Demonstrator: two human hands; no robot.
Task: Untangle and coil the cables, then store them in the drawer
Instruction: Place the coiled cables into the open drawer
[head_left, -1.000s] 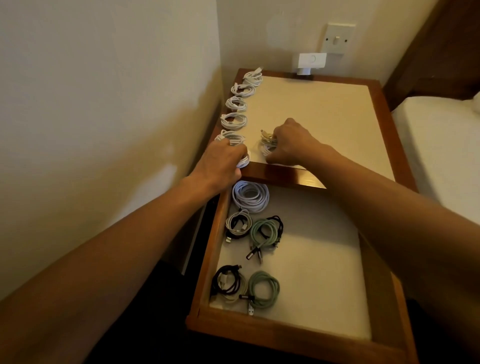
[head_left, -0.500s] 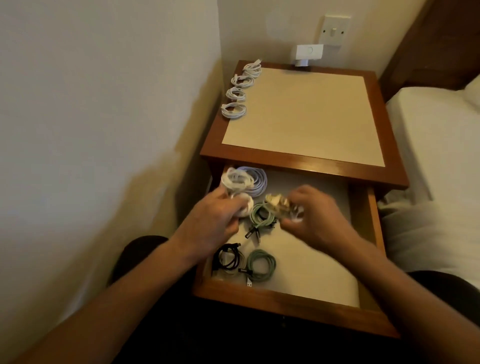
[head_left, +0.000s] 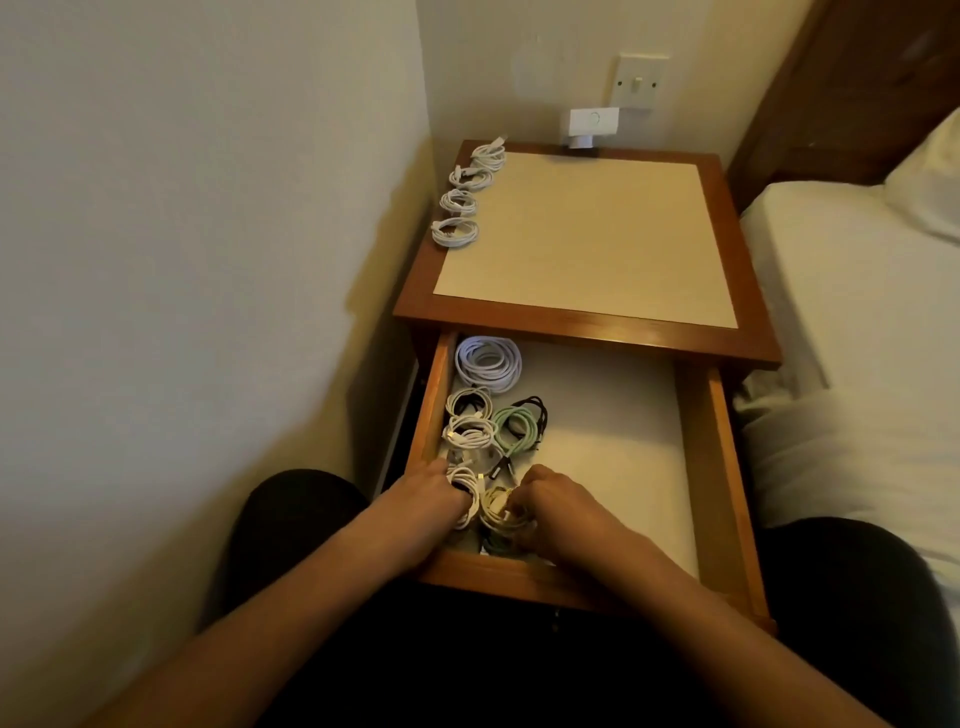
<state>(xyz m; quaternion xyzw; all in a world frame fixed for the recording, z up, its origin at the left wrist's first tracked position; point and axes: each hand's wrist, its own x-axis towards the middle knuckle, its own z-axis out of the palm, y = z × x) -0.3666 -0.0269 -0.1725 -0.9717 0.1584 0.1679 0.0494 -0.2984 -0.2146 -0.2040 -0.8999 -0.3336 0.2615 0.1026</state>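
The wooden drawer (head_left: 701, 467) of the bedside table is pulled open. Both hands are low in its front left corner. My left hand (head_left: 434, 491) grips a white coiled cable (head_left: 467, 493). Beside it my right hand (head_left: 550, 501) holds a cream coiled cable (head_left: 496, 512) down over the coils at the drawer's front. Further back in the drawer lie a large white coil (head_left: 488, 362), smaller white coils (head_left: 467, 431) and a green coil (head_left: 517, 427) over a black one. Several white coils (head_left: 457, 231) lie in a row along the tabletop's left edge.
The bedside table (head_left: 587, 239) stands in a corner with a wall close on the left. A white plug adapter (head_left: 593, 124) sits under a wall switch at the back. A bed (head_left: 852, 338) with white sheets adjoins on the right. My dark-clad knees are below the drawer.
Both hands took a coil each off the tabletop's front, carried them toward me and lowered them into the drawer's front left corner. The row on the tabletop is shorter.
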